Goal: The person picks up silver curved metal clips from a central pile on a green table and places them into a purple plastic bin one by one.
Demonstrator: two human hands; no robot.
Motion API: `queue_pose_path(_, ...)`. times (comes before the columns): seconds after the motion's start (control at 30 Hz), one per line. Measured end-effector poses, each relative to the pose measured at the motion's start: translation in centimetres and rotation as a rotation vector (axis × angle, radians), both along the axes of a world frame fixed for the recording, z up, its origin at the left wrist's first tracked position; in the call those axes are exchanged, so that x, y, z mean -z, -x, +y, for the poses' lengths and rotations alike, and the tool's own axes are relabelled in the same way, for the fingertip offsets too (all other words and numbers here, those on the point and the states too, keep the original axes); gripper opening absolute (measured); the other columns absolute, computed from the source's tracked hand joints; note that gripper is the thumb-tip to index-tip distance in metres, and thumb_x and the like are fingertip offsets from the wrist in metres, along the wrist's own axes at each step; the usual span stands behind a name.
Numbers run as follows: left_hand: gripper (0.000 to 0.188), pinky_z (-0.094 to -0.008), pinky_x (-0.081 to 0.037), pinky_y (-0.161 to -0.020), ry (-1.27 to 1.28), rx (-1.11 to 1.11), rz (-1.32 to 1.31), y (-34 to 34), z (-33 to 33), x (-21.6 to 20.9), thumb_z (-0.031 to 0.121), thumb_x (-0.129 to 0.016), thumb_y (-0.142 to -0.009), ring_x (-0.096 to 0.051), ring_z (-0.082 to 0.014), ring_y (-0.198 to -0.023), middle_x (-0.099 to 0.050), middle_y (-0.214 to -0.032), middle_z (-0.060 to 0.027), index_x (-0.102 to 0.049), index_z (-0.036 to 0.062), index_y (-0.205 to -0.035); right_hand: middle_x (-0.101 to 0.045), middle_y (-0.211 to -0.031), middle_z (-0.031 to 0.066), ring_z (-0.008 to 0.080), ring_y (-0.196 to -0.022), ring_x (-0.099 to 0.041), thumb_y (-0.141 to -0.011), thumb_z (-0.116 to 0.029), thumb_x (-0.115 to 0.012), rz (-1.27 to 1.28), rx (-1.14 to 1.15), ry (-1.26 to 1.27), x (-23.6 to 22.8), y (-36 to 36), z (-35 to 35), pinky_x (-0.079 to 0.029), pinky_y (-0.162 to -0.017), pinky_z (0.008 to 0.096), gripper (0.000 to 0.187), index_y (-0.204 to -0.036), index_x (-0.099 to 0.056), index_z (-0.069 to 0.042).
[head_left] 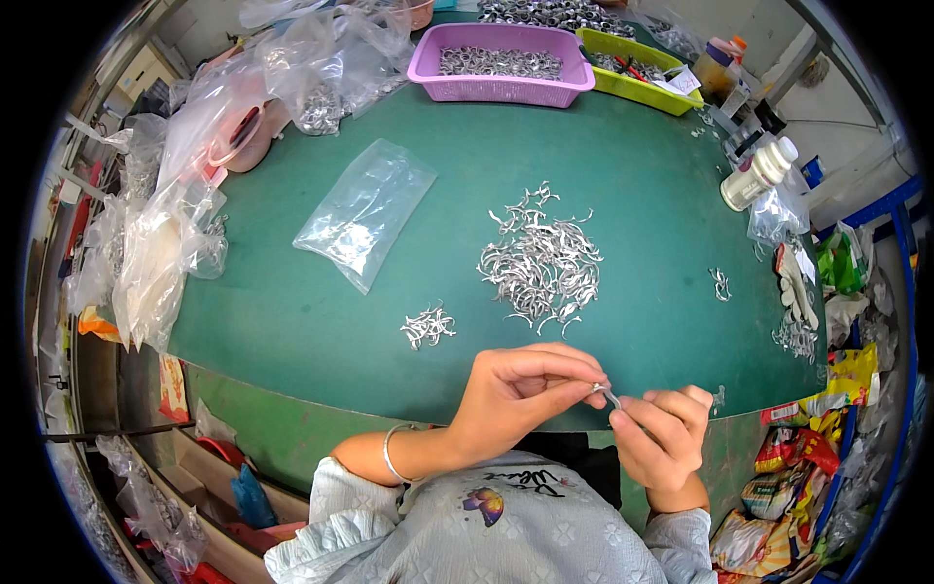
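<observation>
Close to the table's front edge, my left hand (pixel 520 391) pinches one end of a small curved silver metal piece (pixel 611 397) between thumb and fingers. My right hand (pixel 665 434) grips the other end, so the piece bridges both hands. Beyond them lies a large heap of similar curved metal pieces (pixel 541 271) on the green tabletop (pixel 652 195). A smaller group of pieces (pixel 427 327) sits to its left, and a few more (pixel 720 284) lie off to the right. What my fingertips cover of the held piece is hidden.
A flat clear plastic bag (pixel 365 214) lies left of the heap. At the back stand a purple basket (pixel 501 92) and a yellow-green basket (pixel 632 92), both holding metal parts. A white bottle (pixel 759 175) stands right; plastic bags (pixel 161 253) and a pink bowl (pixel 243 146) crowd the left.
</observation>
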State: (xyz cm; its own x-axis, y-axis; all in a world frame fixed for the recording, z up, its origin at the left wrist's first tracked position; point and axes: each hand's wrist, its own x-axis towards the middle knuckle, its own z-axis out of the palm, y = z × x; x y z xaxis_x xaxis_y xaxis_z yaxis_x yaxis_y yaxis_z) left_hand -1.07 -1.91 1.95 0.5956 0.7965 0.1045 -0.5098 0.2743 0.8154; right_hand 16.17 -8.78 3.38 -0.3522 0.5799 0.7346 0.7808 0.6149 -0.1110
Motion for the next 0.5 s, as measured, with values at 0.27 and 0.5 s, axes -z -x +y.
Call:
queue_pose_path(0.27,0.018,-0.0294,-0.051,-0.074,-0.140,-0.034,-0.010,0.09,-0.03,0.11,-0.014,-0.052,-0.077,-0.060,-0.0217,-0.083,-0.057,-0.095,-0.0191,-0.059,-0.0103,-0.094,-0.064,-0.086,0.0045,0.0166,-0.075,-0.050,-0.058,-0.012,-0.067,-0.051,-0.010,-0.040,-0.29,-0.08,0.09,-0.033,-0.058,0.0268,0.026,-0.084,-0.066,-0.006)
queue_pose_path(0.5,0.019,-0.0282,-0.052,-0.077,-0.169,-0.044,-0.012,-0.05,0.03,0.20,-0.012,-0.057,-0.076,-0.060,-0.0196,-0.085,-0.057,-0.097,-0.0160,-0.059,-0.0087,-0.095,-0.064,-0.086,0.0044,0.0165,-0.075,-0.050,-0.058,-0.011,-0.067,-0.070,-0.017,-0.059,-0.28,-0.26,0.16,-0.033,-0.057,0.0265,0.025,-0.083,-0.066,-0.007)
